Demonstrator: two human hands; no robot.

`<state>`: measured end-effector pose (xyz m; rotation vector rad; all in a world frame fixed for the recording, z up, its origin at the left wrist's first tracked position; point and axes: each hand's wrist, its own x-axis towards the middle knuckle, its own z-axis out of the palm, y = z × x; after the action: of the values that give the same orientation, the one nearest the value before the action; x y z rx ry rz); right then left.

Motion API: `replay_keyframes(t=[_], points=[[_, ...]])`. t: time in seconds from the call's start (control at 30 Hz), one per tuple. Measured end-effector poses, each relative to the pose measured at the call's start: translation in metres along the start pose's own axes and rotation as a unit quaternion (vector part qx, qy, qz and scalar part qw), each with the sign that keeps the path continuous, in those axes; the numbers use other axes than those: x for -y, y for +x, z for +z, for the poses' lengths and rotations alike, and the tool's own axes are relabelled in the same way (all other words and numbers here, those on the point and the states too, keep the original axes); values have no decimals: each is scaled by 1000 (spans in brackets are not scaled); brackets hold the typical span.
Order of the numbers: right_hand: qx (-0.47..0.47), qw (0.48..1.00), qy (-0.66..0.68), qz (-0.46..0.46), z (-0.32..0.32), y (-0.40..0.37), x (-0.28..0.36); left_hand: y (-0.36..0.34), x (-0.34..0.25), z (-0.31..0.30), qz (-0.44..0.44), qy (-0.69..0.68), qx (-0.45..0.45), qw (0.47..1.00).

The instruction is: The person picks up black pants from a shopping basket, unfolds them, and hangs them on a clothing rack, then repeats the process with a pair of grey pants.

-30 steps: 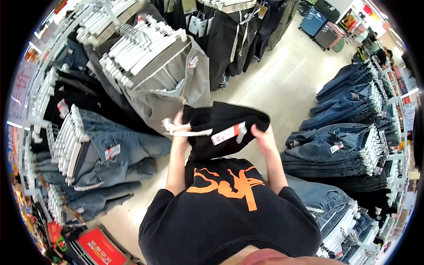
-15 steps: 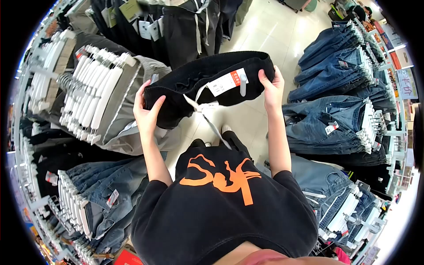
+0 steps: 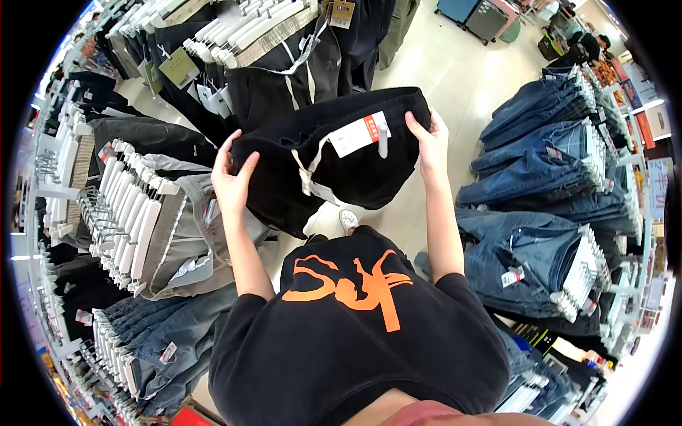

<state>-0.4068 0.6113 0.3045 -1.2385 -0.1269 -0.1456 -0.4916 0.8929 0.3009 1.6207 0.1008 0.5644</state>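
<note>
Stretched between my two hands is a pair of black drawstring pants (image 3: 369, 170), held up by its elastic waistband. My left hand (image 3: 233, 176) pinches the waistband's left end, thumb on the near side. The opposite end is gripped by my right hand (image 3: 428, 138), its thumb over the edge. A white and red price tag (image 3: 353, 136) lies on the front, with a grey plastic security tag (image 3: 383, 138) beside it. From the middle of the waistband hangs a pale tied drawstring (image 3: 305, 174). The lower part of the pants drops out of sight below the waist.
Grey pants on white hangers (image 3: 131, 213) crowd the left rack, with jeans (image 3: 160, 341) below them. Dark pants (image 3: 284, 78) hang ahead. Along the right rack are blue jeans (image 3: 508, 241). A tiled aisle floor (image 3: 447, 78) runs forward, with suitcases (image 3: 486, 18) at its far end.
The racks have shifted in view as I step forward. Both hands keep hold of the waistband, and the front of the pants now hangs lower and fuller, the drawstring ends swinging in.
</note>
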Motion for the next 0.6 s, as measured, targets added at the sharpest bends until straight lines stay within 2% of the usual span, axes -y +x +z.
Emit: replay_keyframes(t=[0.1,0.13,0.2,0.3,0.47,0.57,0.6], points=[[15,999,-42,-2,-2,33,2,15,3,15,41,39,-26,998],[16,999,-49,1,0,40,6,17,5,15,8,64,-21,998],[37,997,-67,-17,-15,63,-11,24,12,25,43,56,-48,996],[81,990,-112,-19,-30,90,-18,32,19,33,43,109,-50,992],[107,989,-99,-10,-42,111,-20,33,19,57,37,133,-83,987],[62,997,-53,4,-49,106,-17,33,20,72,19,154,-51,987],[56,996,-66,8,-57,106,-20,32,15,81,-8,97,-21,995]])
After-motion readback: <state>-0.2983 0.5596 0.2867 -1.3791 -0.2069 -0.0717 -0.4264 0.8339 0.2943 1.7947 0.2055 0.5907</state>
